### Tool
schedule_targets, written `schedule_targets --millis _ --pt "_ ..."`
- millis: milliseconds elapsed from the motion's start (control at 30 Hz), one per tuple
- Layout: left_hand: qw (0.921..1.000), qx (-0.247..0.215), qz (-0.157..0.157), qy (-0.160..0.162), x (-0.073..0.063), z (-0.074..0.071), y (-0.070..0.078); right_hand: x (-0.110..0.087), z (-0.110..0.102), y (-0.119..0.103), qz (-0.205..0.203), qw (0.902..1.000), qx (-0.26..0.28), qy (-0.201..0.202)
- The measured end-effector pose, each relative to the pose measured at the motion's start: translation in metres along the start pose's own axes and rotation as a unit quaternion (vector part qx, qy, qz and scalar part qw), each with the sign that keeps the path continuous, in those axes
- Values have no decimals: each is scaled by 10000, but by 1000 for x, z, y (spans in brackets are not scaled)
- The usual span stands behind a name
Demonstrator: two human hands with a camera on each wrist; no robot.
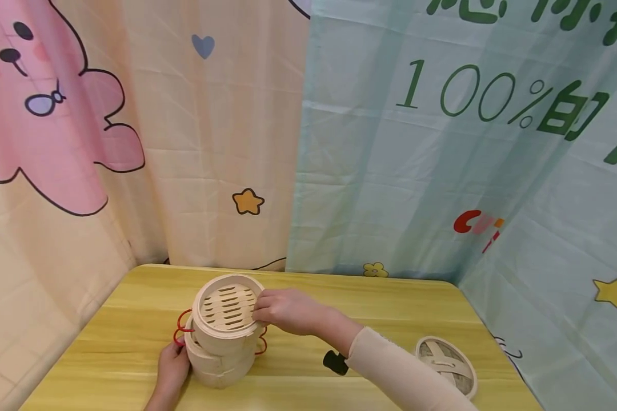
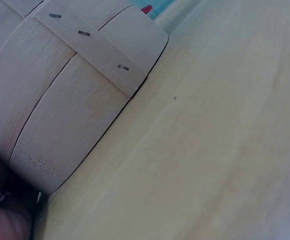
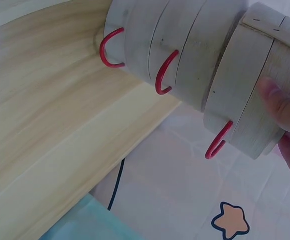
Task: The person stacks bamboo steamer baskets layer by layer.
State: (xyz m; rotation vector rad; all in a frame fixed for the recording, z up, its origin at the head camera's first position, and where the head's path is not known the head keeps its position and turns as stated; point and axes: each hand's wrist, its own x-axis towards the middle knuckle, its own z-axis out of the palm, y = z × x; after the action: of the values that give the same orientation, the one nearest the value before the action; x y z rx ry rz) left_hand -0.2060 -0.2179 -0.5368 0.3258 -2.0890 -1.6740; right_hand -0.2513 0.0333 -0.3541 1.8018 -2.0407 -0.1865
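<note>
A bamboo steamer basket (image 1: 229, 305) with a slatted bottom sits offset and slightly tilted over the lower steamer baskets (image 1: 221, 365), leaving a gap at its left. My right hand (image 1: 290, 310) grips the upper basket's right rim, thumb on the outer wall and fingers over the edge. In the right wrist view, a red handle (image 3: 219, 140) loops from that basket's side. Low on the stack's left side, my left hand (image 1: 173, 365) holds the lower basket beside a red loop (image 1: 179, 337). Its fingers (image 2: 5, 220) are partly cut off in the left wrist view.
A round woven steamer lid (image 1: 444, 365) lies on the yellow wood-grain table (image 1: 308, 377) at the right, partly behind the right sleeve. A small black device (image 1: 335, 362) shows under the right wrist. Printed curtains (image 1: 226, 142) hang behind the table's back edge.
</note>
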Motion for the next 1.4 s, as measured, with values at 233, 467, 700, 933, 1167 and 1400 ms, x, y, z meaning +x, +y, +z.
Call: schedule_targets --millis 233,467,700,933,1167,1400 --pt "9993 339 -174 -47 -2 -2 2 6 8 -2 -135 9999 -19 -75" --pt "9996 296 -33 -9 -1 -2 2 10 10 -1 -89 9997 2 -221" --pt "9998 153 -12 -81 -2 -1 1 18 7 -1 -3 9983 8 -580" --pt "9997 229 -9 -24 -1 -2 3 22 4 0 77 9966 5 -818" --pt "9994 297 -117 -110 -1 -4 3 28 0 -2 -121 9948 -341 -955" --pt "9999 40 -141 -77 0 -2 2 32 -1 -5 -120 9935 -490 -1023"
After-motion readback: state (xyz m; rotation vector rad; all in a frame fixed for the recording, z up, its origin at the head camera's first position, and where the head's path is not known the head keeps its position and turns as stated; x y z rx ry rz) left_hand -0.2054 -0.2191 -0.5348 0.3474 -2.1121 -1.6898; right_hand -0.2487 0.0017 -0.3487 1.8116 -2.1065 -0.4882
